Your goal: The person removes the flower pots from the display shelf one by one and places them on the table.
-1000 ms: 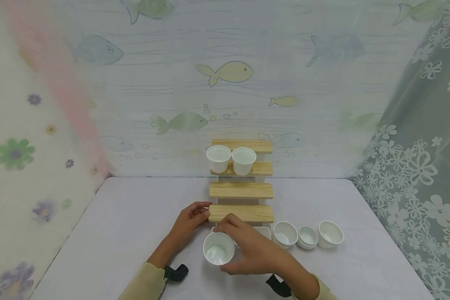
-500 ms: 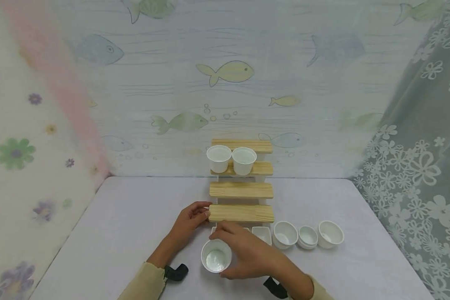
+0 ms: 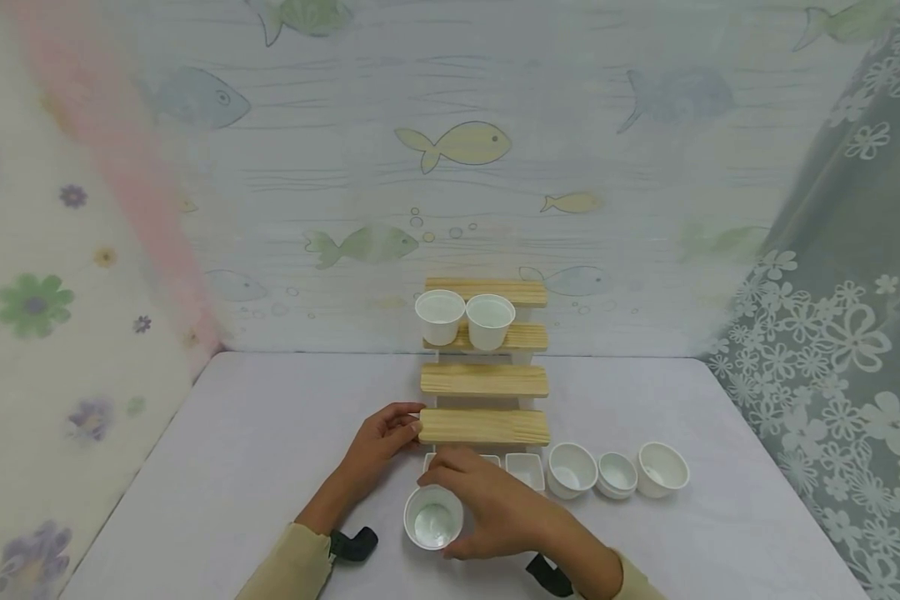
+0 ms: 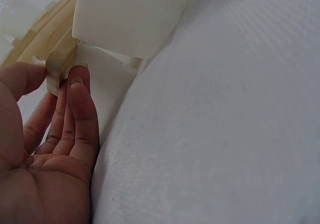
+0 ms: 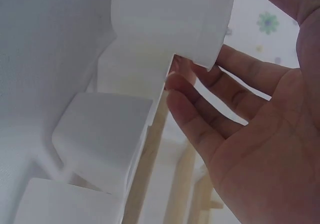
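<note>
In the head view, a stepped rack with pale wooden planks (image 3: 484, 382) stands at mid-table. My left hand (image 3: 375, 442) pinches the left end of its lowest plank (image 3: 483, 427); thumb and fingers lie on either side of the plank end (image 4: 56, 67) in the left wrist view. My right hand (image 3: 504, 508) grips a round white cup (image 3: 433, 518) by its rim, in front of the rack. The right wrist view shows the cup's side (image 5: 165, 19) near the white square dishes (image 5: 102, 134). Two white cups (image 3: 440, 317) stand side by side on an upper plank.
Partly behind my right hand, square white dishes (image 3: 525, 472) sit at the rack's foot. To their right are a round white bowl (image 3: 572, 470), smaller stacked bowls (image 3: 617, 475) and another bowl (image 3: 662, 469). The white table (image 3: 270, 433) ends at a fish-patterned backdrop (image 3: 345, 167).
My right hand has brought the cup slightly down and toward the table's front, uncovering a square dish. The left hand keeps its hold on the plank.
</note>
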`<state>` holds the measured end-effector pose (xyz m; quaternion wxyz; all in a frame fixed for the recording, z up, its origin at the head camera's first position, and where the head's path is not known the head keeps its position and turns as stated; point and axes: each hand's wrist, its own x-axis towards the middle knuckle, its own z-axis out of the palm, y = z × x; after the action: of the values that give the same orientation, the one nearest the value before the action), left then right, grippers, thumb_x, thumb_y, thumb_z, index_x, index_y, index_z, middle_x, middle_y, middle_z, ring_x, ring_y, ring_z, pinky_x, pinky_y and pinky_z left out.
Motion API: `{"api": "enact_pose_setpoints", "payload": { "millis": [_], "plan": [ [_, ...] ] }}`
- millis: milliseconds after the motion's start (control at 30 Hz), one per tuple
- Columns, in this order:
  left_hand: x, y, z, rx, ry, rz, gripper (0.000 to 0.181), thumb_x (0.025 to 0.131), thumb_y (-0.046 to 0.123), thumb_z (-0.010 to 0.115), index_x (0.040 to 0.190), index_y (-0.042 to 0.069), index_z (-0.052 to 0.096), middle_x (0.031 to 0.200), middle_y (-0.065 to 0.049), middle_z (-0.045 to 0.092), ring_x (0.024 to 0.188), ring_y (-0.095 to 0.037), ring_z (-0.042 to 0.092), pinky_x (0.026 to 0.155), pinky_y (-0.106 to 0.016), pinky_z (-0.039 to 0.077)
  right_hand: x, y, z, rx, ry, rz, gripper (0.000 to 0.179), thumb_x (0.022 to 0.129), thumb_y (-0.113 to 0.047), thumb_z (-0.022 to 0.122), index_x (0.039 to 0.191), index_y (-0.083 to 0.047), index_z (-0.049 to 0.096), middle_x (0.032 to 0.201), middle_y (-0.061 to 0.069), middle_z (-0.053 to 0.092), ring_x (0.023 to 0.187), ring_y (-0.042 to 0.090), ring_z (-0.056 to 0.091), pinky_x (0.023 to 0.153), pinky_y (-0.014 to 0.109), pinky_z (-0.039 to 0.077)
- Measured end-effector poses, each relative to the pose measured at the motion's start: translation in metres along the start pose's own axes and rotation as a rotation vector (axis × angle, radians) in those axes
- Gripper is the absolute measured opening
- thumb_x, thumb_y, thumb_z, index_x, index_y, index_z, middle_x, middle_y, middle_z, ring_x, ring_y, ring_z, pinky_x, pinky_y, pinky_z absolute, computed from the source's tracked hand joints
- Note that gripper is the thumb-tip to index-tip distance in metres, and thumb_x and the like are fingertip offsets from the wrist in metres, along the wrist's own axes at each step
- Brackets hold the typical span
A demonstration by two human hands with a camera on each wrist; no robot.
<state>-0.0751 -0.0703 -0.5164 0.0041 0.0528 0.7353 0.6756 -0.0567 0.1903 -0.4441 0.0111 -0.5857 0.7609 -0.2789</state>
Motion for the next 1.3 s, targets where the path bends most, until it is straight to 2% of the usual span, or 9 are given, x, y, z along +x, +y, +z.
{"api": "enact_pose_setpoints", "payload": {
  "millis": [900,1133,1300],
  "plan": [
    [0.012,-0.001,-0.009,0.031,-0.018,0.004,0.039,0.106,0.024,0.068,0.141,0.007,0.062,0.121,-0.015,0.071,0.103,-0.020,0.071,0.088,-0.029,0.061,0.009,0.011,0.004,0.012,-0.012,0.007,0.081,0.069,-0.027,0.102,0.138,-0.015,0.061,0.133,-0.003,0.056,0.128,0.011,0.051,0.113,0.029,0.046],
    [0.012,-0.001,-0.009,0.025,-0.024,0.010,0.039,0.107,0.023,0.068,0.141,0.007,0.062,0.121,-0.015,0.071,0.104,-0.020,0.071,0.088,-0.029,0.061,0.008,0.009,0.001,0.025,-0.027,0.046,0.083,0.070,-0.032,0.102,0.140,-0.017,0.060,0.137,-0.005,0.055,0.130,0.009,0.051,0.114,0.029,0.046],
    [0.012,0.000,-0.009,0.028,-0.025,0.009,0.039,0.107,0.024,0.068,0.142,0.007,0.062,0.120,-0.015,0.071,0.104,-0.020,0.071,0.088,-0.029,0.061,0.008,0.008,-0.008,0.051,-0.032,0.087,0.081,0.076,-0.040,0.098,0.143,-0.021,0.058,0.139,-0.007,0.055,0.130,0.007,0.051,0.113,0.030,0.047]
  ]
}}
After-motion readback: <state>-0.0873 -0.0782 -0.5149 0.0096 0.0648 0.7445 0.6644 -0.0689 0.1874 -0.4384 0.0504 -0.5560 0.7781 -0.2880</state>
